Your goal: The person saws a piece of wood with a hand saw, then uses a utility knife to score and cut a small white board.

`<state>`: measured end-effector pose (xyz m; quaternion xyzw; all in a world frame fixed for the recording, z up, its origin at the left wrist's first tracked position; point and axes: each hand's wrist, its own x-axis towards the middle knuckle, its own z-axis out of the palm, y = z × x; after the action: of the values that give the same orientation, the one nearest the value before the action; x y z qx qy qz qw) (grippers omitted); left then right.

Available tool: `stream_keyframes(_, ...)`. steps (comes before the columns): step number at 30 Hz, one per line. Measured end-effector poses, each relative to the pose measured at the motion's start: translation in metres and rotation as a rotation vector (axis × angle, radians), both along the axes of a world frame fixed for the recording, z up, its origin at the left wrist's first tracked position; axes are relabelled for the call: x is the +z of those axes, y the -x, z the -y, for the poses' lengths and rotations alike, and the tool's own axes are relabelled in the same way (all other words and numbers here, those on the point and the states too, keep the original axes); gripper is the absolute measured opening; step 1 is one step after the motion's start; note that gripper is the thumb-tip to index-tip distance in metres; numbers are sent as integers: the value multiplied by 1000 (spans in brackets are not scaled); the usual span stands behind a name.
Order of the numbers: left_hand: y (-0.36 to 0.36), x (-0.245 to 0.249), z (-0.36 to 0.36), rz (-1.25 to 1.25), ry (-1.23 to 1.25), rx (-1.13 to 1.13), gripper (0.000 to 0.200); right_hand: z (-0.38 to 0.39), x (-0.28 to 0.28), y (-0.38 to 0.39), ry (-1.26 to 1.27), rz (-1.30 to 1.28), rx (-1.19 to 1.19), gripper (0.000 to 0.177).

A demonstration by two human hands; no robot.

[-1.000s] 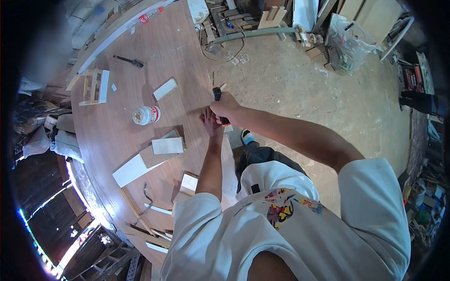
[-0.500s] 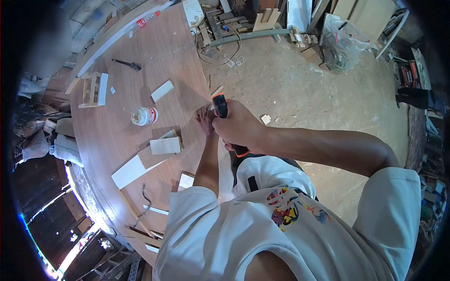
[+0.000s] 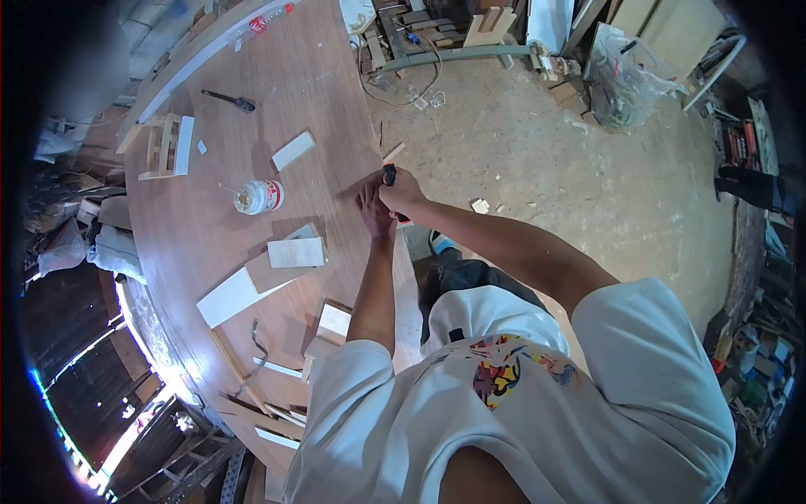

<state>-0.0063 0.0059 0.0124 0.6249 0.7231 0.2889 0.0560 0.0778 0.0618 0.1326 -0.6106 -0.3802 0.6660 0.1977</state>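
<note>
My right hand [image 3: 405, 195] is closed round the black-and-orange handle of a hand saw [image 3: 389, 175], just past the table's right edge. The saw's blade is hidden beneath the hand. My left hand [image 3: 375, 210] presses down at that same edge, touching the right hand, its fingers bent over a strip of wood. A pale end of the wooden strip [image 3: 393, 153] shows beyond the hands; the rest is covered. Left of the hands, on the table, are a glue jar [image 3: 259, 197] with a stick in it and a small white block [image 3: 294, 151].
The wooden table [image 3: 319, 92] carries joined white boards [image 3: 295, 252], a small wooden frame [image 3: 168, 147], a black tool [image 3: 228, 100] and a plastic bottle [image 3: 270, 17]. Wood scraps [image 3: 479, 206] lie on the floor. A clear plastic bag [image 3: 625, 84] stands at the back right.
My right hand has moved down and away from my body with the saw, and the right arm has straightened. My left hand stays at the table edge.
</note>
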Motion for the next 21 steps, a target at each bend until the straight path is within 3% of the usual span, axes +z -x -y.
stream_keyframes(4,-2,10,-1,-40,-40,-25,39,13,-6,-2,-55,-5,-24,8)
stream_keyframes(6,-5,11,1,-40,-6,-28,40,19,-6,-3,-194,107,-2,19)
stream_keyframes(8,1,9,0,1,-23,-51,40,16,0,4,-141,127,-26,22)
stream_keyframes(10,-3,0,12,55,-26,-74,39,15,29,0,-75,160,-48,26)
stream_keyframes(12,-2,-8,3,89,115,18,37,0,72,-4,59,-155,-48,6)
stream_keyframes(13,-5,-13,4,339,93,58,36,-5,84,-6,137,-152,6,9)
stream_keyframes(14,-4,-16,5,341,88,61,36,-6,97,-11,133,-150,10,9)
stream_keyframes(16,3,-23,3,69,120,-38,36,-5,152,-24,180,-191,17,9)
stream_keyframes(21,0,1,1,-16,1,-32,40,2,240,-50,216,-314,70,7)
